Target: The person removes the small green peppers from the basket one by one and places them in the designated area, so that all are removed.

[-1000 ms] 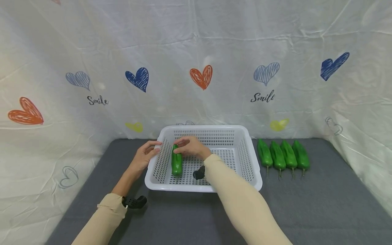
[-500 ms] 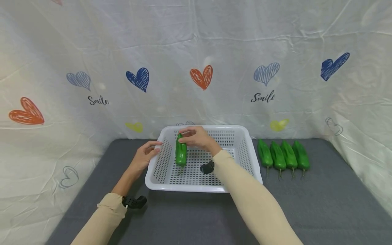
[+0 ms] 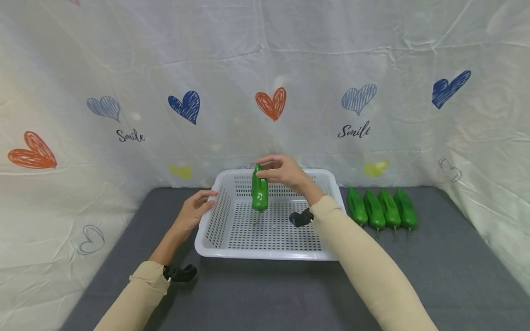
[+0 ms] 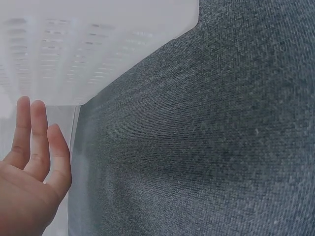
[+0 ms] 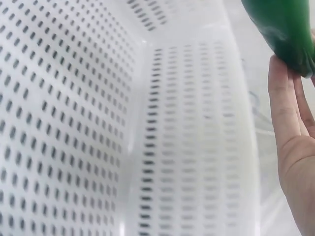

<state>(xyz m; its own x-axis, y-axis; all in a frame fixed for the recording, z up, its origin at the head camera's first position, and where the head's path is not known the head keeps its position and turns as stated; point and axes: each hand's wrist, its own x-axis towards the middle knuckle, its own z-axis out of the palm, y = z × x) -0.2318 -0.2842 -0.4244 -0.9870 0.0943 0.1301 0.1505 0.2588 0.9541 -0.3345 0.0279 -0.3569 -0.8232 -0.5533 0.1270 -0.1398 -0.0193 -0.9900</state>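
A long green pepper (image 3: 260, 192) hangs over the white perforated basket (image 3: 261, 253), its thin stem pointing down. My right hand (image 3: 286, 174) pinches its tapered upper end between thumb and fingers. The right wrist view has this pepper (image 5: 283, 29) at the top right, above the basket's slotted wall (image 5: 187, 132). At the basket's left side, my left hand (image 3: 195, 209) rests its fingertips against the rim. In the left wrist view, the fingers (image 4: 39, 140) are mostly straight beside the basket's outer wall (image 4: 98, 44); the thumb is out of sight there.
Several more green peppers (image 3: 375, 210) lie side by side in a row to the right of the basket, stems toward me. A dark grey cloth (image 3: 256, 294) covers the table. Behind stands a pale curtain (image 3: 232, 55) printed with hearts.
My right hand has lifted the pepper from the basket's left part, moving it up and to the right. The left hand stays at the rim.
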